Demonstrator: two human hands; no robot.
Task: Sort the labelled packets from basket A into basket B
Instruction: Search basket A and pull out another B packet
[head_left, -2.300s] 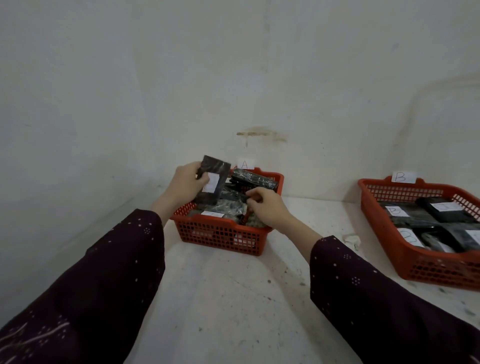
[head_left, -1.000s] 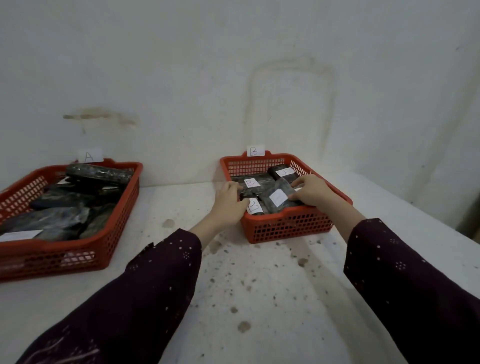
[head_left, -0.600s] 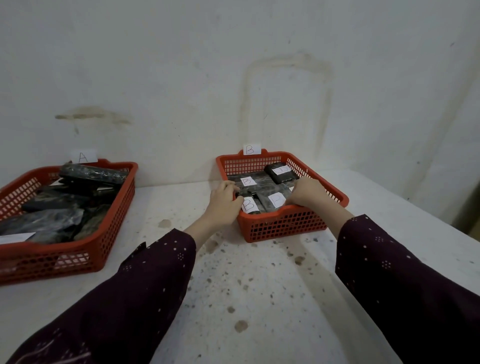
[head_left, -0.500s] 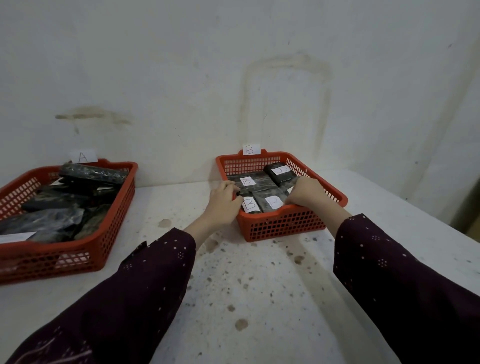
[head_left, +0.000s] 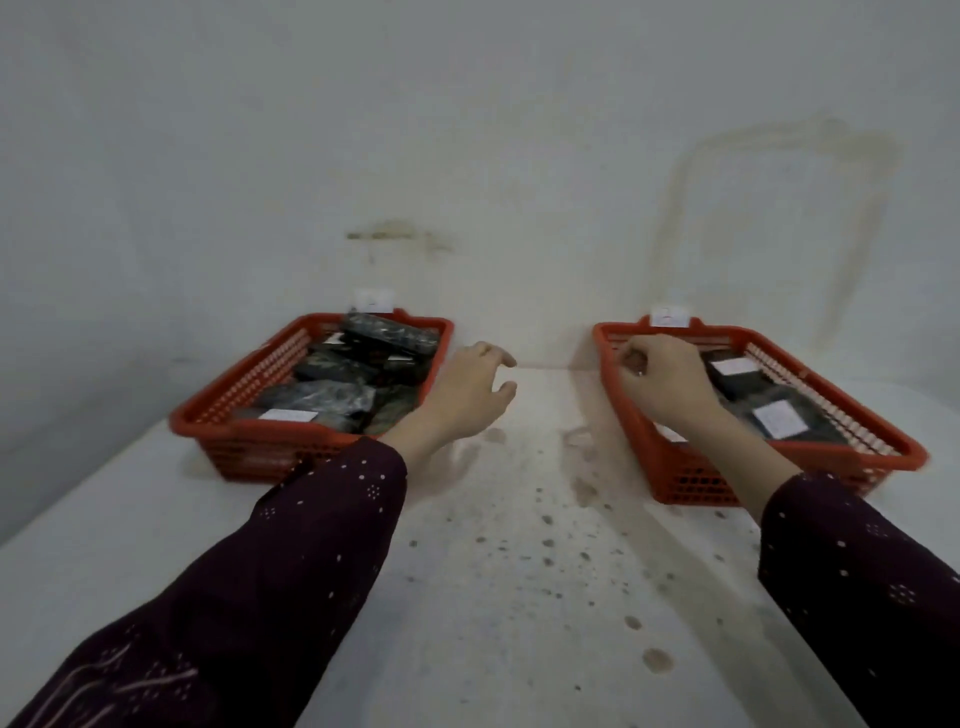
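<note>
Two red mesh baskets are sitting along the counter's (head_left: 493, 597) far edge, against the wall. Each is carrying a paper tag on its back rim (left tag (head_left: 374, 300), right tag (head_left: 670, 315)), but the lettering is too blurred to read. I'm judging the left one as basket A (head_left: 249, 434) because it's holding the loose, overlapping pile. The right one would be basket B (head_left: 670, 473), where the packets are lying flat with labels up.

- Your left hand (head_left: 467, 395) is hovering over bare counter just beside basket A's right wall. Its fingers are loosely spread and it's holding nothing. It's probably lining up for the next pick.
- Your right hand (head_left: 660, 384) is hanging over basket B's near-left part with the fingers curled under. The palm side is hidden, so I can't tell whether it's pinching anything.

Counts:
- Hands: two.
- Baskets: two.
- Tags: two.
- Packets in A (head_left: 322, 397): at least five dark ones. They're overlapping, so I'm not getting an exact count.
- Packets in B (head_left: 779, 421): two clearly showing white labels. A third label is peeking out beside your right wrist.

Most of the stock is sitting in A, so I'm reading the sort as well short of done.
</note>
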